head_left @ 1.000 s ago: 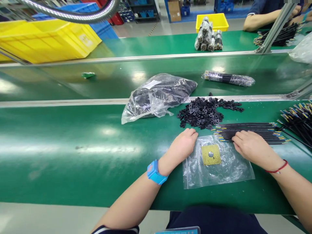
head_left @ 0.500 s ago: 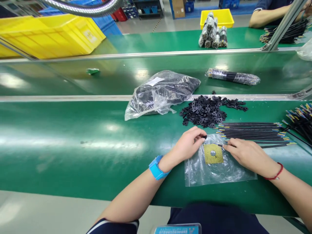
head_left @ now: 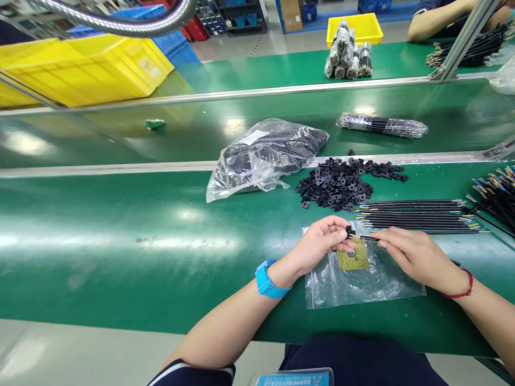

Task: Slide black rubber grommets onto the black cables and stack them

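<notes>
Between its thumb and fingers my left hand (head_left: pixel 322 244) pinches a small black plastic piece (head_left: pixel 350 231). My right hand (head_left: pixel 418 254) holds a black cable (head_left: pixel 368 238), whose thin wire ends reach the piece; whether they are inserted I cannot tell. Both hands are above a clear plastic bag (head_left: pixel 382 287) with a yellow square (head_left: pixel 353 258) that has a round hole. Behind my hands lie a row of black cables (head_left: pixel 418 217) with coloured wire ends and a pile of small black pieces (head_left: pixel 338 185).
A clear bag of black parts (head_left: pixel 269 155) lies beyond the left hand. Farther back are a wrapped cable bundle (head_left: pixel 382 125), stacked bundles (head_left: pixel 344 53) and yellow bins (head_left: pixel 100 69). More loose cables (head_left: pixel 499 198) are at the right edge. Another person's arm (head_left: pixel 434 21) shows at the top right.
My left hand has moved right with the black piece, now turned toward the cable. My right hand has shifted slightly right, and the cable is lifted so its end meets the piece.
</notes>
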A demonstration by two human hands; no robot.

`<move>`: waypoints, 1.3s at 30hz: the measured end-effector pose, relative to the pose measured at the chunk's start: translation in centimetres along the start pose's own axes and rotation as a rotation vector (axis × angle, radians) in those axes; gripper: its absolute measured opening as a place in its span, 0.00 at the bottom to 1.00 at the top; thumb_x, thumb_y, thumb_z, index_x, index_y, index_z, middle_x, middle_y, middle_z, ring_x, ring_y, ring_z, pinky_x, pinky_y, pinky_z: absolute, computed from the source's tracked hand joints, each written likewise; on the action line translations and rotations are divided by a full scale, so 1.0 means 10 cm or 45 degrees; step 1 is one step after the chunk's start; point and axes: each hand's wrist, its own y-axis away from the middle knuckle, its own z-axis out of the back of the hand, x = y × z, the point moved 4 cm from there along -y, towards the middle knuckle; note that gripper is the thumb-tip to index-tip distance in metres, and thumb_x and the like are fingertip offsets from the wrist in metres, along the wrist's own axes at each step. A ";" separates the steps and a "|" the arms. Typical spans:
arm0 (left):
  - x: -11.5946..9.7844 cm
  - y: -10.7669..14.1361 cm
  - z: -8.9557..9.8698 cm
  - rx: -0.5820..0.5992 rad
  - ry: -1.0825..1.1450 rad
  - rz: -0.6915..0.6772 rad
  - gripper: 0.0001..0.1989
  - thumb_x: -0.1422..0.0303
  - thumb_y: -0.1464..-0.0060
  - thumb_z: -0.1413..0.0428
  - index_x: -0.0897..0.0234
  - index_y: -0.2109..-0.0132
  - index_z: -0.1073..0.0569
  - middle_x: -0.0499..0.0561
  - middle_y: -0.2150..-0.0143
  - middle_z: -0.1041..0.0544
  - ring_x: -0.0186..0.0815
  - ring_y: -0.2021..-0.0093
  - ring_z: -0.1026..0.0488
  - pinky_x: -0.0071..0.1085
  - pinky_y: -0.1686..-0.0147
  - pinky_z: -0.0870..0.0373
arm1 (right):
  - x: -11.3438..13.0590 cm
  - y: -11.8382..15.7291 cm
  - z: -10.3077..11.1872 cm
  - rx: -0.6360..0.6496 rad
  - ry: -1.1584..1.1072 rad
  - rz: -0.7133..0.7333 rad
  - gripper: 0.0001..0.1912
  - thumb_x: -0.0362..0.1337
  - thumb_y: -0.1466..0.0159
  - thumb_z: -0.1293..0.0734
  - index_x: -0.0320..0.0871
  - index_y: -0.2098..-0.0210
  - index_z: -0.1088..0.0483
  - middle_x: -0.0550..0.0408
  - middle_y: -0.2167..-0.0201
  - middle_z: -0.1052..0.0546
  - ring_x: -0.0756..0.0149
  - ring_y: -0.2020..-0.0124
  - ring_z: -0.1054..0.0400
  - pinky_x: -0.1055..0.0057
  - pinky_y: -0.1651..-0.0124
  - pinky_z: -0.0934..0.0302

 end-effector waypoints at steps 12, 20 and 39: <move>-0.02 0.01 0.03 -0.079 -0.355 -0.151 0.09 0.73 0.56 0.40 0.68 0.65 0.30 0.45 0.71 0.29 0.25 0.72 0.31 0.25 0.68 0.34 | -0.04 -0.03 -0.02 0.099 -0.209 -0.319 0.13 0.35 0.34 0.43 0.44 0.58 0.27 0.56 0.64 0.21 0.68 0.64 0.26 0.71 0.58 0.32; 0.00 0.01 0.01 -0.055 -0.293 -0.057 0.11 0.72 0.58 0.39 0.67 0.67 0.33 0.43 0.74 0.29 0.25 0.73 0.30 0.25 0.69 0.33 | 0.05 -0.02 0.04 -0.041 -0.123 -0.191 0.13 0.35 0.33 0.43 0.44 0.57 0.29 0.54 0.62 0.22 0.68 0.62 0.28 0.71 0.58 0.33; 0.00 0.12 -0.13 -0.087 -0.679 -0.343 0.07 0.70 0.53 0.41 0.66 0.66 0.30 0.48 0.69 0.27 0.29 0.70 0.31 0.28 0.67 0.33 | 0.14 -0.01 -0.08 0.214 -0.140 -0.019 0.16 0.38 0.31 0.47 0.43 0.65 0.30 0.55 0.72 0.25 0.68 0.72 0.32 0.71 0.68 0.39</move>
